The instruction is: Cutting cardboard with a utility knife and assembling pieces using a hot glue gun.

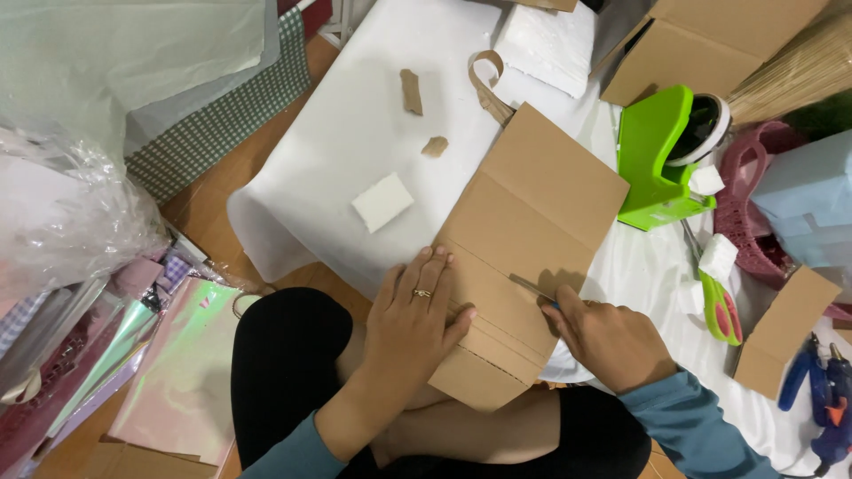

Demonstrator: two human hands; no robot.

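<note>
Your left hand (415, 321) pressed flat on cardboard sheet (524, 239), grasping nothing. Right hand (605, 341) clenched on cutter blade (532, 287) at sheet's right edge, tip pointing left across fold. Sheet runs diagonally away over white paper (355, 133).

The cardboard sheet (524, 239) lies on the paper sheet (355, 133). The left hand (410, 324) rests flat on its near left part; the right hand (608, 341) sits at its right edge. Right of it stands the tape dispenser (661, 160), left of it the foam block (382, 202).
</note>
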